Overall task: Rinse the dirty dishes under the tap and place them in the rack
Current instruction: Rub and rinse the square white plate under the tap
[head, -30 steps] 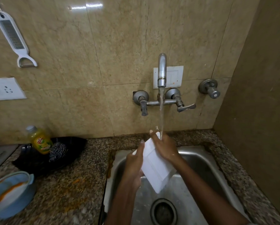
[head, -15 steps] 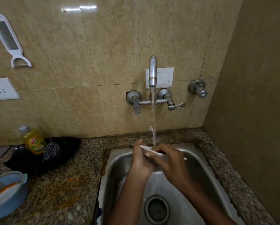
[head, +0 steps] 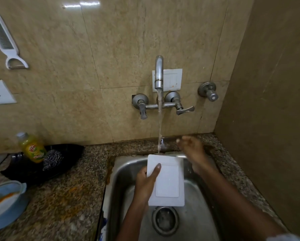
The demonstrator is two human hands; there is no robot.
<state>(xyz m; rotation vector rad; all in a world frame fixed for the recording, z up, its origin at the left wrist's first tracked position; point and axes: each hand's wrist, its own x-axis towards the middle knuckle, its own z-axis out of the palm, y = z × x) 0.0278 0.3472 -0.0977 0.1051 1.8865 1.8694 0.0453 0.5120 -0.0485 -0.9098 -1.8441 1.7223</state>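
Note:
A white rectangular plate (head: 168, 181) faces me over the steel sink (head: 198, 206), its top edge under the stream of water from the wall tap (head: 158, 73). My left hand (head: 145, 183) grips the plate's left edge, thumb laid across its face. My right hand (head: 192, 150) is off the plate, raised to the right of the stream above the sink's back rim, fingers loosely bent and holding nothing. No rack is in view.
On the granite counter to the left stand a yellow dish-soap bottle (head: 31, 146) and a steel scrubber (head: 52, 160) in a black dish (head: 62, 173). A blue bowl (head: 5, 204) with orange residue sits at the far left. A side wall closes off the right.
The plate turned from edge-on under the stream to facing me. My right hand let go of it and moved up and to the right; my left hand alone holds it.

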